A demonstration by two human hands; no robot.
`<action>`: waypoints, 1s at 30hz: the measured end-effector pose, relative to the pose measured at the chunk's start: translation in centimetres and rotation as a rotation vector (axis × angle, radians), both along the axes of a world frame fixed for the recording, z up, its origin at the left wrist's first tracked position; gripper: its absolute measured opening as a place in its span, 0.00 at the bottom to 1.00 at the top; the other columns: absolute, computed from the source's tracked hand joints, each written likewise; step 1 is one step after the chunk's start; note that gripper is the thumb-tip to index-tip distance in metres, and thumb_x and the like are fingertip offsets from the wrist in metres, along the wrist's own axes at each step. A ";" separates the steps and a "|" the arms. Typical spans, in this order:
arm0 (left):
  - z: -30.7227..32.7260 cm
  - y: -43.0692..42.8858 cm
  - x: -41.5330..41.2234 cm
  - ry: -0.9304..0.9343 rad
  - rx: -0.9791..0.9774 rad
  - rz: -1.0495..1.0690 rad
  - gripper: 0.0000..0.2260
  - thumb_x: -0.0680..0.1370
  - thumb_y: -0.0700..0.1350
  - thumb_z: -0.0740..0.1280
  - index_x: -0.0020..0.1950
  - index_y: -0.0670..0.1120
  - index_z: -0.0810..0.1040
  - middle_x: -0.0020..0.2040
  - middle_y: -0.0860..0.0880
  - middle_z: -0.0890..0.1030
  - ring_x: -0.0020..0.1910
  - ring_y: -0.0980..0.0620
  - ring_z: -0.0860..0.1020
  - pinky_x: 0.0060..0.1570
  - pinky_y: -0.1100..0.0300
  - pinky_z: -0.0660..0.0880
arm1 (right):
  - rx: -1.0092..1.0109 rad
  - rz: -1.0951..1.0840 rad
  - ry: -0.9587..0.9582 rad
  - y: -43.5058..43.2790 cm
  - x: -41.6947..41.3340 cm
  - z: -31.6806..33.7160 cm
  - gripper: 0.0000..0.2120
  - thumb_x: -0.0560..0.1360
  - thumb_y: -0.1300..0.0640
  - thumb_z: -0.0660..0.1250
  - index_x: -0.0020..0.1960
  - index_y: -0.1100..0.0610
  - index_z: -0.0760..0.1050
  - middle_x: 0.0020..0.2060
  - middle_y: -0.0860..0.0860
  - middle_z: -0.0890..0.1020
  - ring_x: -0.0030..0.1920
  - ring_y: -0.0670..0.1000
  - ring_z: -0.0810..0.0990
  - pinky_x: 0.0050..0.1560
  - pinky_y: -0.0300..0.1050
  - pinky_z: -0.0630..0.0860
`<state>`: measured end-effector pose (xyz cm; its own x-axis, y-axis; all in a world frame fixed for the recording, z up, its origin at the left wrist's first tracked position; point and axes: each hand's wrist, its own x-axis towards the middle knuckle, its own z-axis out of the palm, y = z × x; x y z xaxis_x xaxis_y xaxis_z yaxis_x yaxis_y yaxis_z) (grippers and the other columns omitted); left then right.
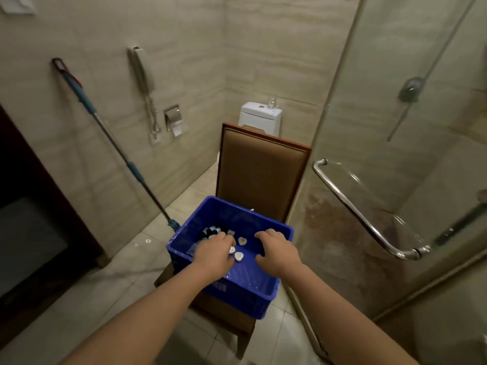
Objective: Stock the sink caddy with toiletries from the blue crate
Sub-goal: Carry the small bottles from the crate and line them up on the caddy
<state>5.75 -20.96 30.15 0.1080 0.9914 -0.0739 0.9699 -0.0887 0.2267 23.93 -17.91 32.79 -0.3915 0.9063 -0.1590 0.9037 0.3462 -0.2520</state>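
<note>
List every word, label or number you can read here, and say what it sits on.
None can be read.
Blue crate: pale raised marking on the near wall, too blurred to read.
Heart-shaped items and small bottles inside the crate: no legible print.
Wall phone: no text visible.

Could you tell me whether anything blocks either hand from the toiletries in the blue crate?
Nothing visible does: the left hand and right hand are already inside the open blue crate, beside the heart-shaped soaps.
</note>
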 end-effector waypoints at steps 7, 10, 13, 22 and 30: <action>-2.2 3.4 -2.4 -0.042 -0.069 0.194 0.15 0.78 0.50 0.65 0.65 0.53 0.71 0.60 0.52 0.73 0.57 0.51 0.74 0.50 0.55 0.74 | -0.060 0.117 -0.002 6.4 -2.0 -2.7 0.28 0.76 0.52 0.65 0.75 0.51 0.62 0.68 0.50 0.70 0.66 0.53 0.69 0.56 0.48 0.74; -3.4 4.4 -3.1 -0.047 -0.092 0.262 0.15 0.78 0.51 0.65 0.64 0.53 0.71 0.60 0.52 0.73 0.56 0.51 0.75 0.50 0.55 0.74 | -0.093 0.155 0.010 8.5 -2.5 -4.3 0.29 0.76 0.52 0.65 0.75 0.51 0.62 0.67 0.50 0.70 0.66 0.53 0.69 0.56 0.48 0.74; -4.5 5.2 -3.4 -0.036 -0.134 0.304 0.15 0.78 0.51 0.65 0.64 0.52 0.71 0.60 0.51 0.73 0.57 0.50 0.75 0.52 0.53 0.75 | -0.131 0.185 0.009 10.0 -2.9 -5.8 0.25 0.76 0.51 0.65 0.72 0.52 0.65 0.66 0.50 0.70 0.65 0.54 0.69 0.56 0.49 0.74; -7.4 7.1 -5.2 -0.035 -0.258 0.385 0.18 0.78 0.51 0.66 0.66 0.53 0.70 0.63 0.51 0.73 0.58 0.51 0.75 0.51 0.54 0.76 | -0.262 0.226 -0.006 12.8 -5.1 -9.5 0.24 0.77 0.54 0.62 0.73 0.53 0.64 0.66 0.51 0.69 0.63 0.55 0.70 0.51 0.50 0.75; -10.5 11.6 -7.8 -0.059 -0.378 0.337 0.16 0.78 0.50 0.66 0.65 0.52 0.70 0.63 0.50 0.72 0.57 0.49 0.75 0.48 0.54 0.74 | -0.375 0.119 -0.007 16.2 -6.8 -12.7 0.23 0.76 0.54 0.62 0.71 0.52 0.66 0.66 0.51 0.70 0.64 0.55 0.69 0.52 0.49 0.75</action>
<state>-2.01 -9.34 19.62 -0.1979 0.8772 -0.4374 0.9151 0.3252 0.2383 17.16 -1.73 20.09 -0.4885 0.7332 -0.4730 0.8647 0.3341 -0.3751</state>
